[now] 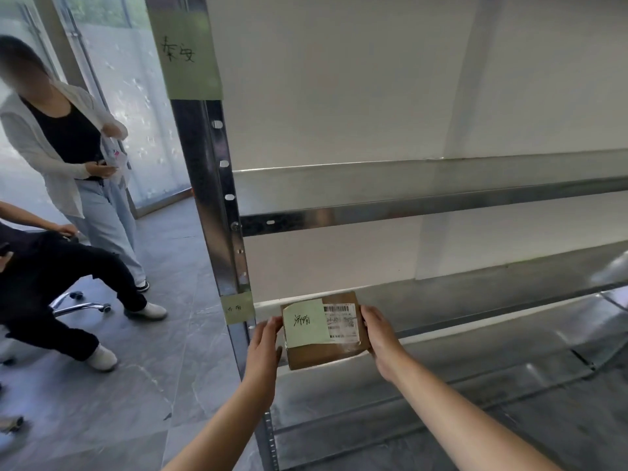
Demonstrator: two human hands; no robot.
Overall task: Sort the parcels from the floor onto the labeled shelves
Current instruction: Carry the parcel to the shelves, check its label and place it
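Nearest, two bare forearms reach in from the bottom edge. The left hand point(263, 345) lies with straight fingers pressed flat against the left side of a brown cardboard parcel point(326, 355). The right hand point(379, 338) curls its fingers round the parcel's right edge, so the box is clamped between the two. A green handwritten note point(307, 322) covers part of the parcel's barcode shipping label point(343, 321).

The parcel sits at the front left corner of the lower metal shelf point(475, 338); whether it rests on the deck or hangs just above cannot be told. Just beside the left hand rises the perforated steel upright point(217, 198), which carries a small green tag point(237, 308) at parcel height. To the right, the shelf deck runs open along its length, under the upper shelf beam point(407, 205).

Higher on the upright is a larger green label point(185, 52). On the grey tiled floor point(153, 368) to the left, a seated person point(51, 277) is cut off by the frame, and a standing person point(68, 147) holds something small and unclear.
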